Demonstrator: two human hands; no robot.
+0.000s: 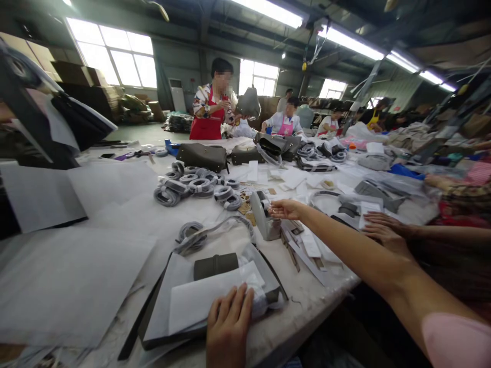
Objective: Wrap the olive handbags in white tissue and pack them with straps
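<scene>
A dark olive handbag [155,319] lies flat before me, wrapped in white paper and clear film. A folded white paper sheet [207,299] rests on it, beside an uncovered dark strap or flap [215,266]. My left hand [230,322] lies with its fingers stretched over the sheet's near edge, pressing on the wrapping. My right hand [287,209] reaches across to a grey tape dispenser [264,220]. Its fingertips are together at the dispenser's front edge, seemingly pinching the tape end; the tape strip itself is too small to see. A wrapped strap [226,223] curves behind the bag.
Coiled wrapped straps [201,184] sit mid-table, with dark handbags [203,156] behind. Stacked white paper [69,286] covers the left side. Paper strips [307,250] lie right of the dispenser. A co-worker's hands [387,232] work at my right. A person in a red apron [207,120] stands opposite.
</scene>
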